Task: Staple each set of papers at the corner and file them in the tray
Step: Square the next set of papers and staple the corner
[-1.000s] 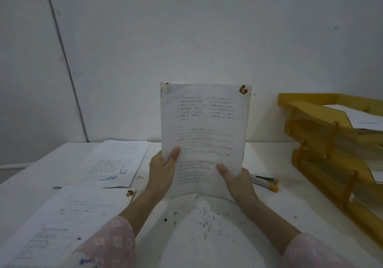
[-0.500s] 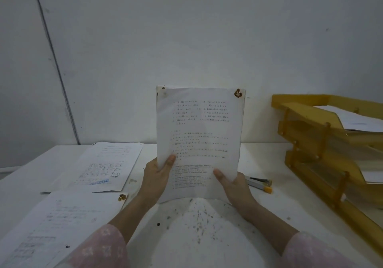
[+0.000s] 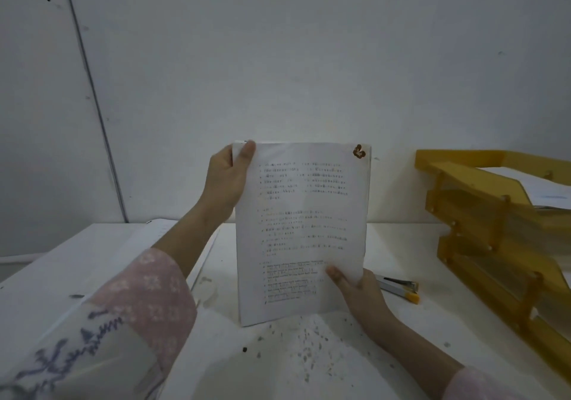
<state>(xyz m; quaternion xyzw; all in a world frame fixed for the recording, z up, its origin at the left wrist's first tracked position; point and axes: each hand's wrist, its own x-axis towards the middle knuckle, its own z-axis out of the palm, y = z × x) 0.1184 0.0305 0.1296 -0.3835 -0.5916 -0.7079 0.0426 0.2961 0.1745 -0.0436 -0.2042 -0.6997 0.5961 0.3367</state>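
Note:
I hold a set of printed papers [image 3: 302, 229] upright above the white table [image 3: 432, 331], its bottom edge near the tabletop. My left hand [image 3: 227, 180] pinches the top left corner, thumb on the front. My right hand [image 3: 358, 291] grips the lower right edge, thumb on the page. A brown mark sits in the top right corner of the sheet. A stapler [image 3: 398, 287] with an orange tip lies on the table just right of my right hand. The yellow stacked tray [image 3: 482, 214] stands at the right, with papers in its top tier.
Other loose sheets [image 3: 148, 236] lie on the table at the left, mostly hidden by my left sleeve. Dark specks are scattered on the tabletop in front of me. A white wall stands close behind the table.
My left hand has gone from the bottom left edge of the papers up to the top left corner. The right hand keeps its grip at the lower right.

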